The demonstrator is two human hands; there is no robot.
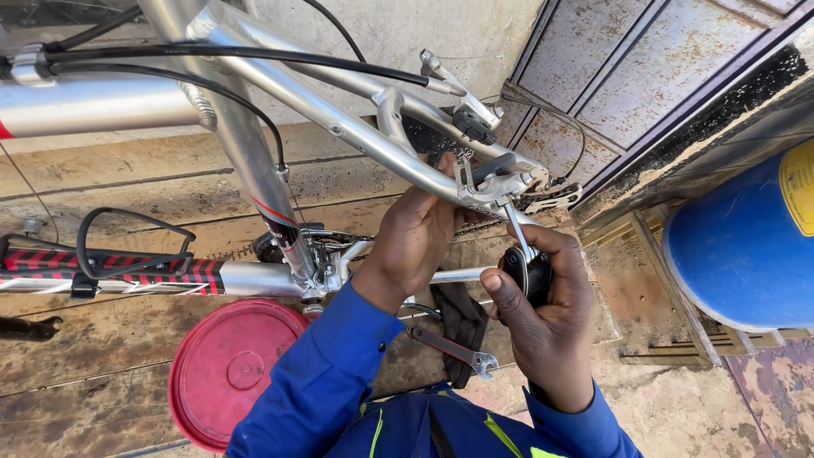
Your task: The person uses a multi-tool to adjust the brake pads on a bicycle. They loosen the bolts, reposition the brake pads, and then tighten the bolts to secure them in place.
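A silver bicycle frame (254,144) lies across the view, with black cables along its tubes. My left hand (415,237) is closed around the silver rear stay beside the brake arm (479,182). My right hand (547,318) is wrapped around a black round-handled tool (530,271) whose thin metal shaft runs up to the brake arm. Both of my sleeves are blue. The tool's tip is hidden among the brake parts.
A round red lid (229,369) lies on the worn wooden floor (102,348). A spanner (454,348) and a dark cloth (462,318) rest below my hands. A blue barrel (746,246) stands at right beside a rusty metal door (644,76).
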